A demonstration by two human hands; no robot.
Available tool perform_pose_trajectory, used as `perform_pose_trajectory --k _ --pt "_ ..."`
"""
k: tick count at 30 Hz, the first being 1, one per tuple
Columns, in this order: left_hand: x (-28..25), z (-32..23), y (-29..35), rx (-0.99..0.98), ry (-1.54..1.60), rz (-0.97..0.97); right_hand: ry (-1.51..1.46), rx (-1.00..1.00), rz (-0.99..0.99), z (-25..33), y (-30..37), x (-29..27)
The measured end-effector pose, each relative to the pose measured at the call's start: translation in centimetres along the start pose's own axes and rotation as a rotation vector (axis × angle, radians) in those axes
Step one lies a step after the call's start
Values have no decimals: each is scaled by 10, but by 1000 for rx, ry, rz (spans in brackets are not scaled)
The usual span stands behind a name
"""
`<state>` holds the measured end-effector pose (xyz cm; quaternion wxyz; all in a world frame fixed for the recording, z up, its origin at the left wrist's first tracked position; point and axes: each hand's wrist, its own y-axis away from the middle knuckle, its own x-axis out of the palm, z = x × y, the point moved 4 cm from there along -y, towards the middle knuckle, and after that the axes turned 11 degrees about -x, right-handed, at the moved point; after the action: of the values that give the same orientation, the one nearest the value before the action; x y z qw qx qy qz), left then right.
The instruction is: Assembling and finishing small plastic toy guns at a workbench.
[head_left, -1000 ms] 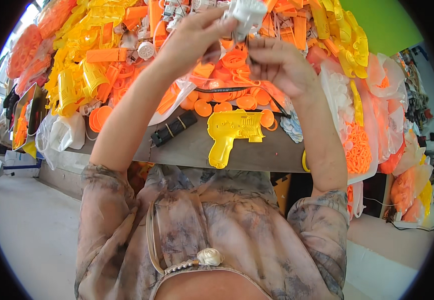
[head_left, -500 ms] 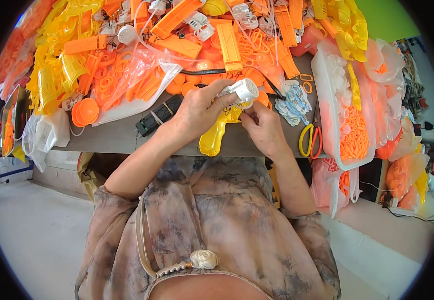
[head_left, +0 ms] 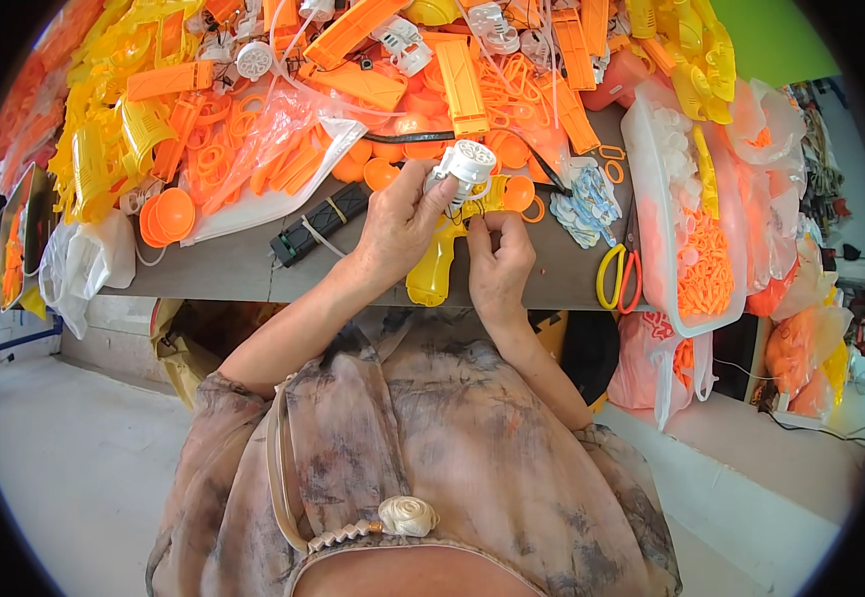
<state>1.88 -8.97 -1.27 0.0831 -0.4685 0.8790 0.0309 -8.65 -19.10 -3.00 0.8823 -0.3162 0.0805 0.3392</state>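
Note:
My left hand (head_left: 401, 221) is closed around a white round plastic part (head_left: 469, 165) with a slotted top face. Thin dark wires hang below that part, over a yellow see-through plastic shell (head_left: 432, 267) lying on the table near its front edge. Close to the wires and the shell's upper end, my right hand (head_left: 502, 257) has its fingers pinched together. What sits between those fingertips is too small to make out. Just beyond, an orange round cup (head_left: 518, 192) and an orange ring (head_left: 534, 208) lie on the table.
A heap of orange parts (head_left: 462, 90) and yellow shells (head_left: 89, 169) fills the far side. To the left lies a dark bar-shaped object (head_left: 321, 225). Scissors (head_left: 620, 281) and a crumpled blue-white cloth (head_left: 588, 204) are right, beside a clear bin (head_left: 651, 219) of small parts.
The white part has turned so its slotted face points more upward, and it sits slightly left. My right hand has moved left, close under it. The yellow shell has shifted a little and stands straighter.

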Motion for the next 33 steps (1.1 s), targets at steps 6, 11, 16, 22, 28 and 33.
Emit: perform_pose_trajectory --k 6,11,16,22,28,33 --pt "-2 -6 3 27 4 -23 200 -261 11 14 -2 2" --pt "-1 1 2 -4 55 -34 426 -336 94 28 -5 4" --pt "-1 -1 1 -47 56 -25 463 -430 138 29 -4 4" --pt "-1 6 -3 -82 115 -5 272 -204 98 15 -9 2" --pt "0 0 0 -40 50 10 374 -267 190 20 -10 5" --pt "0 -8 1 -5 11 -12 343 -264 229 15 -16 2"
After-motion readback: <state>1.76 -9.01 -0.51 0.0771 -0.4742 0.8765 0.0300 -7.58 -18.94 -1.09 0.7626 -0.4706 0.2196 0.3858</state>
